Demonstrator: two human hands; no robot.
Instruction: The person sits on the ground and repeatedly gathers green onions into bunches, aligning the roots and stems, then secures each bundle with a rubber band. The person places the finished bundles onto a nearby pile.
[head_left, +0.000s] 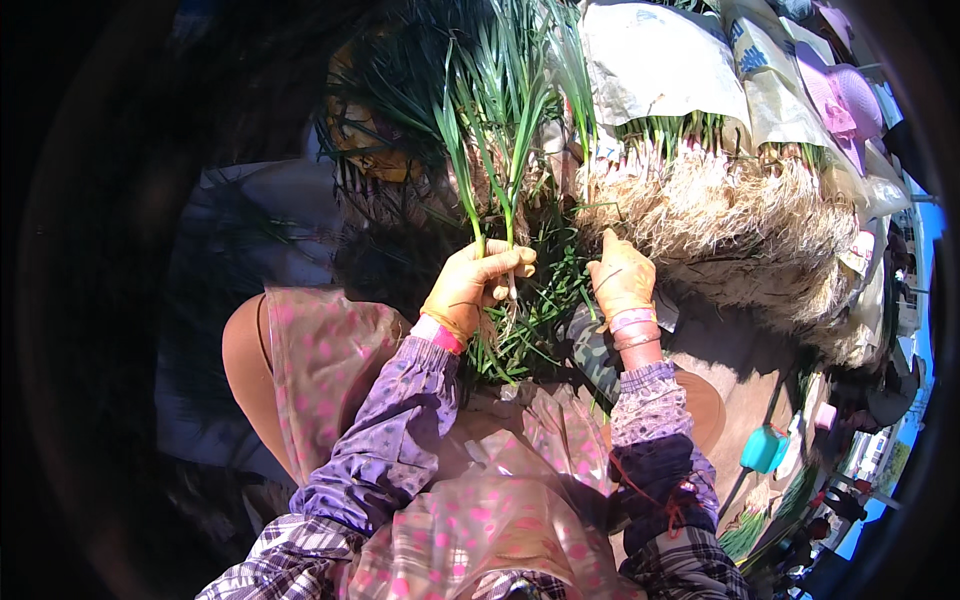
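My left hand (480, 281), in a pale rubber glove, grips a few green garlic stalks (512, 202) near their white bases. Their leaves stretch away from me and thin roots hang below my fingers. My gloved right hand (624, 274) is at the near edge of a thick mass of pale garlic roots (690, 199). Its back faces me, one finger points forward, and the other fingers are mostly hidden, so I cannot tell whether it holds anything. Loose green leaf trimmings (551, 300) lie between my hands.
White woven sacks (660, 60) cover the stacked garlic. More leafy garlic (480, 67) lies ahead. A spotted plastic apron (495, 517) covers my lap. To the right are a turquoise container (765, 448), a pink hat (855, 97) and distant people.
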